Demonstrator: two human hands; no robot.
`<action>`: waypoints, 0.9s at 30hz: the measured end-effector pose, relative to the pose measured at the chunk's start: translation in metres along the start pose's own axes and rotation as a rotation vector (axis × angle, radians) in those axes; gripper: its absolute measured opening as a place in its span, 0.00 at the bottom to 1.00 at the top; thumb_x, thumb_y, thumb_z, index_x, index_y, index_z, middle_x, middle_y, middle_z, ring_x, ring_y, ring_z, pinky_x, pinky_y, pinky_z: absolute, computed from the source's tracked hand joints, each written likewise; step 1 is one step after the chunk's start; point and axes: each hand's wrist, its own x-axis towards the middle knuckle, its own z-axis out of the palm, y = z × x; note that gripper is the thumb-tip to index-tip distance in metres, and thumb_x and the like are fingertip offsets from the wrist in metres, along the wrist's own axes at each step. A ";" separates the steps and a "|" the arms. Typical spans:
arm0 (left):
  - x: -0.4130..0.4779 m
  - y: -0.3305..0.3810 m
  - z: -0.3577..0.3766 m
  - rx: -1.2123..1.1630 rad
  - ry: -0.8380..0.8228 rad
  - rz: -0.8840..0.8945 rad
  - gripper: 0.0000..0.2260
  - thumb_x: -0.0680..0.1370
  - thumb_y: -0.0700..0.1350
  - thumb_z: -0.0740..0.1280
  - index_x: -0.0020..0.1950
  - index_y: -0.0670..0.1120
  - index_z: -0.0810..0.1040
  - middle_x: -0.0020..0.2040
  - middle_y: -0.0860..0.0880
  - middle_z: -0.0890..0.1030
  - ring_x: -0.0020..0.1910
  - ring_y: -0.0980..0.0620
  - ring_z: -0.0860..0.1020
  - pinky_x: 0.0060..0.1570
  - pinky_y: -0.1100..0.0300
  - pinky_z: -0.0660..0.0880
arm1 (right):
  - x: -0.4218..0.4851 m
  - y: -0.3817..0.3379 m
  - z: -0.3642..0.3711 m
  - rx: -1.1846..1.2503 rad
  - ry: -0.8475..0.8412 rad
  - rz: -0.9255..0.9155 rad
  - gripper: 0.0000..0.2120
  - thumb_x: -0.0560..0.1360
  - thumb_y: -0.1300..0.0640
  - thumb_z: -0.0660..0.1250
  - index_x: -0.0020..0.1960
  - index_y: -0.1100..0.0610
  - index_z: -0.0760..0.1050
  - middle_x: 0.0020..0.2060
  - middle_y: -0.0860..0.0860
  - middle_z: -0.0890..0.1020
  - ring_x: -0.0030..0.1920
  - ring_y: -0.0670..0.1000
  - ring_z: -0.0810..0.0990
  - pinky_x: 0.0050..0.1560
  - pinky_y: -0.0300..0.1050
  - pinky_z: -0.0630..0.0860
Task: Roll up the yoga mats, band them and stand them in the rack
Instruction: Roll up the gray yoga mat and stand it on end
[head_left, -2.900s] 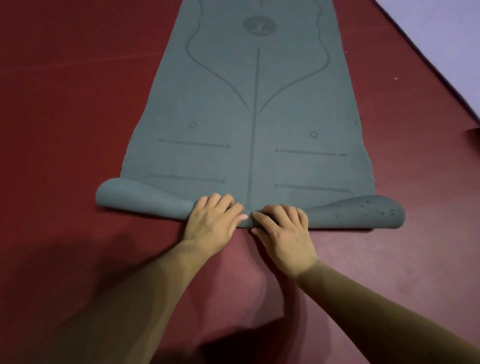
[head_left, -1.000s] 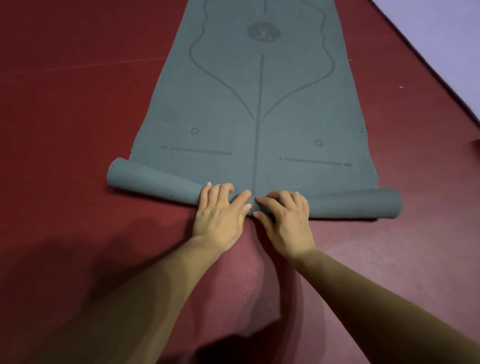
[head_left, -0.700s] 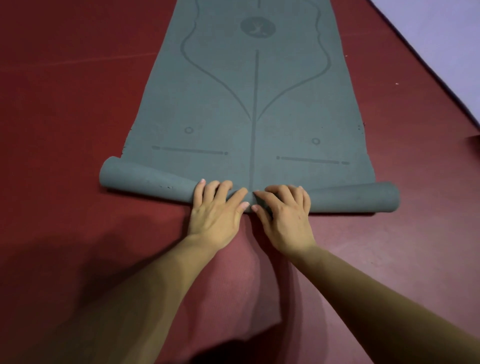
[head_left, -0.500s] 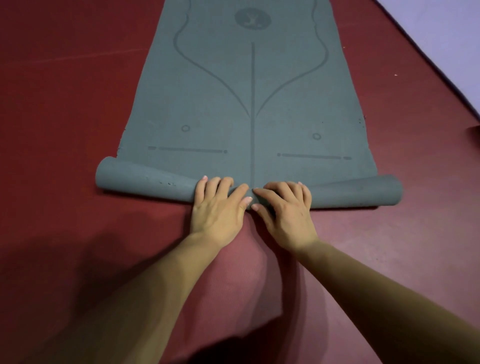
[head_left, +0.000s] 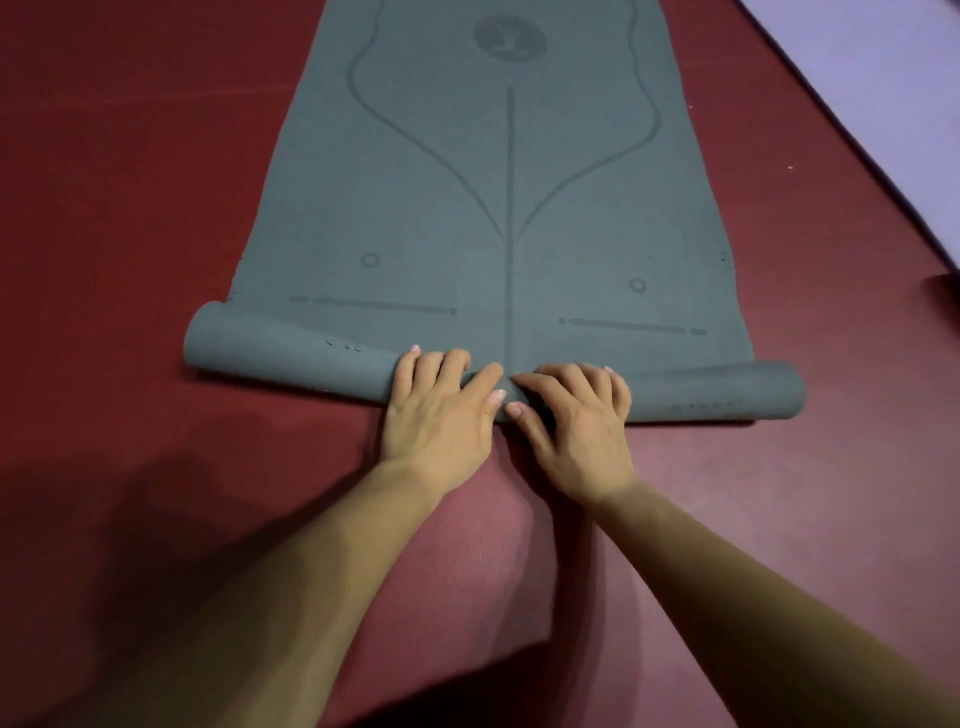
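A grey-green yoga mat (head_left: 415, 208) with printed alignment lines lies flat on the red floor and stretches away from me. Its near end is wound into a low roll (head_left: 291, 358) that runs from left to right in front of me. My left hand (head_left: 441, 410) and my right hand (head_left: 576, 421) sit side by side at the middle of the roll. Their fingers curl over its top and their thumbs meet on its near side. The roll's right end (head_left: 737, 392) looks slightly thicker than its middle. No band and no rack are in view.
Red matting (head_left: 130, 208) covers the floor on both sides of the mat and under my arms. A pale lilac floor strip (head_left: 872, 78) runs diagonally across the top right corner. A dark object (head_left: 948, 296) pokes in at the right edge.
The roll has moved away from me over the flat mat and grown rounder, covering the nearest printed lines. Both hands stayed at its middle and travelled with it.
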 end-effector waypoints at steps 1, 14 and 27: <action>0.000 0.000 0.000 -0.005 0.007 -0.004 0.17 0.80 0.54 0.55 0.59 0.52 0.80 0.55 0.48 0.78 0.55 0.44 0.75 0.71 0.45 0.59 | 0.002 0.001 0.000 0.007 -0.010 0.009 0.19 0.81 0.38 0.59 0.62 0.46 0.80 0.55 0.44 0.79 0.57 0.54 0.74 0.69 0.54 0.59; 0.004 -0.005 0.010 -0.024 0.122 -0.014 0.14 0.80 0.53 0.58 0.58 0.51 0.80 0.56 0.47 0.77 0.58 0.45 0.72 0.73 0.45 0.56 | 0.006 0.004 0.005 0.026 0.088 0.026 0.18 0.80 0.39 0.63 0.61 0.48 0.81 0.55 0.46 0.79 0.60 0.54 0.75 0.72 0.60 0.61; 0.023 -0.007 0.008 -0.050 0.048 -0.035 0.16 0.80 0.55 0.57 0.59 0.52 0.80 0.55 0.44 0.77 0.56 0.42 0.75 0.72 0.44 0.56 | 0.018 0.006 -0.001 0.039 0.060 -0.018 0.16 0.79 0.41 0.66 0.61 0.49 0.80 0.55 0.48 0.78 0.57 0.55 0.76 0.70 0.62 0.65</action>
